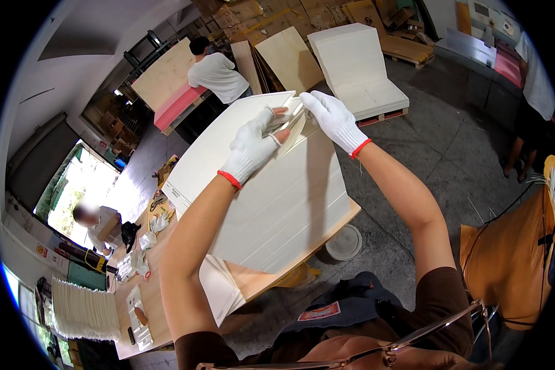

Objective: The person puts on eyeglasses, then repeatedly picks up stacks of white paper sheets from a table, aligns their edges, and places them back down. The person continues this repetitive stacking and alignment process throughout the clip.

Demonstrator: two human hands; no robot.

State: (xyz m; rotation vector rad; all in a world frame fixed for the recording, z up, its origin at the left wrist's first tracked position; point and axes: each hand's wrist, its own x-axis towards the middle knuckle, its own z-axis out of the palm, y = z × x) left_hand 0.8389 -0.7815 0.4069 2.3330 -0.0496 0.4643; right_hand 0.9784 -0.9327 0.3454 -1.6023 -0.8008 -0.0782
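A tall stack of large white sheets (271, 216), like paper or thin board, stands on the table in front of me. At its far right corner, several lifted sheets (298, 128) fan slightly apart. My left hand (250, 147), in a white knit glove with a red cuff and bare thumb and fingertip, closes on the edges of these sheets from the left. Opposite it, my right hand (335, 120), gloved the same way, pinches the sheets' corner from the far right side. Its fingertips are partly hidden behind the paper.
The wooden table (345, 217) also bears a low pile of sheets (216, 290). Below its right edge sits a round white lid (344, 242). A palleted white stack (357, 71) stands behind. Co-workers (219, 77) are at back left, far left and right. Orange cloth (505, 253) hangs at right.
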